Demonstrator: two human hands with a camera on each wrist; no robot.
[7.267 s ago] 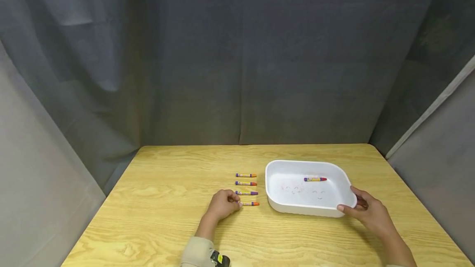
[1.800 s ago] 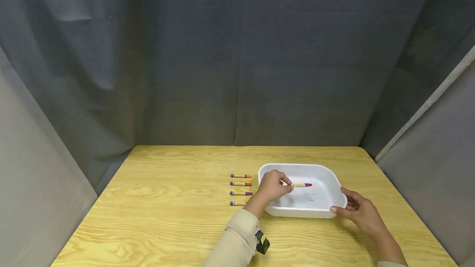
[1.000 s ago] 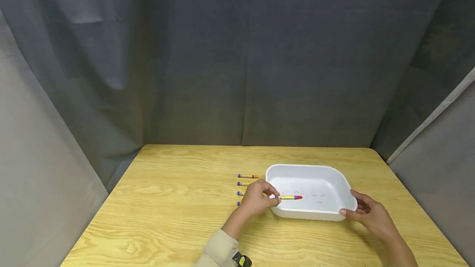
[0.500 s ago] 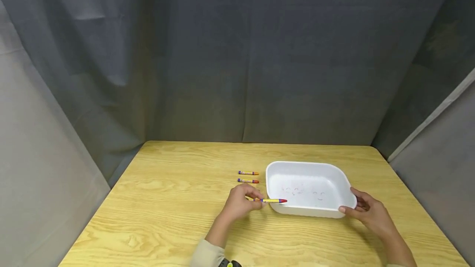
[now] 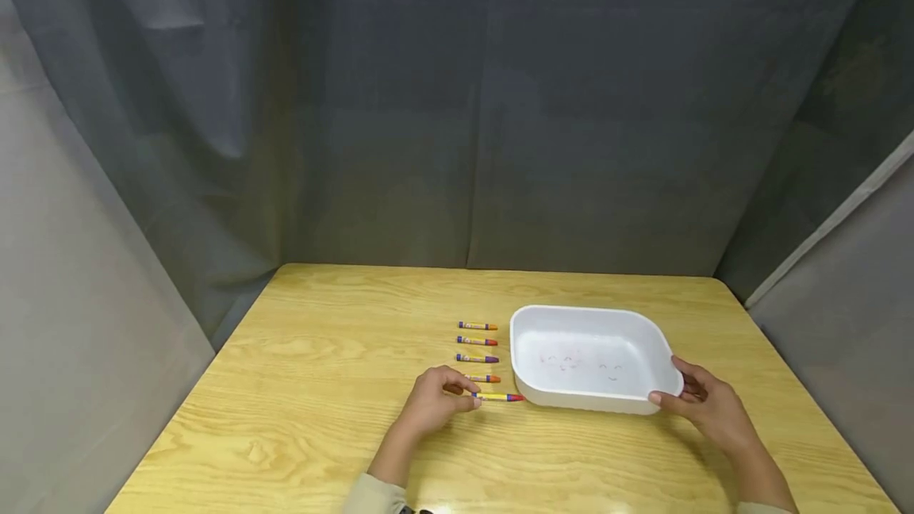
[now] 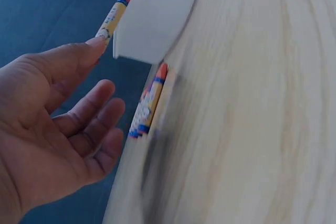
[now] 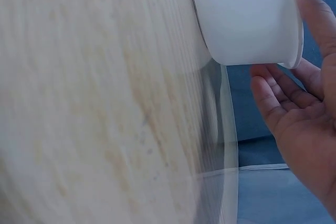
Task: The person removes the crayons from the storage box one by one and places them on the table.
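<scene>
A white tray (image 5: pixel 593 401) sits right of centre on the wooden table (image 5: pixel 321 387); its floor shows only faint scribbles. Left of it lie several crayons in a row, the farthest an orange-tipped one (image 5: pixel 478 326). The nearest, a red-tipped crayon (image 5: pixel 500 397), lies on the table beside the tray's near left corner. My left hand (image 5: pixel 467 397) rests behind it, one fingertip touching its blunt end. In the left wrist view my left hand (image 6: pixel 100 77) has loose fingers, one fingertip on the red-tipped crayon (image 6: pixel 114 17). My right hand (image 5: pixel 674 395) grips the tray's near right corner, thumb on the rim (image 7: pixel 247 19).
Grey cloth hangs behind and on both sides of the table. The tabletop's left half (image 5: pixel 286 419) and near edge are bare wood. A beige sleeve covers my left forearm (image 5: pixel 371 494).
My left hand lifted the red-tipped crayon out of the tray, carried it left and toward me, and laid it at the near end of the crayon row. My right hand stayed on the tray.
</scene>
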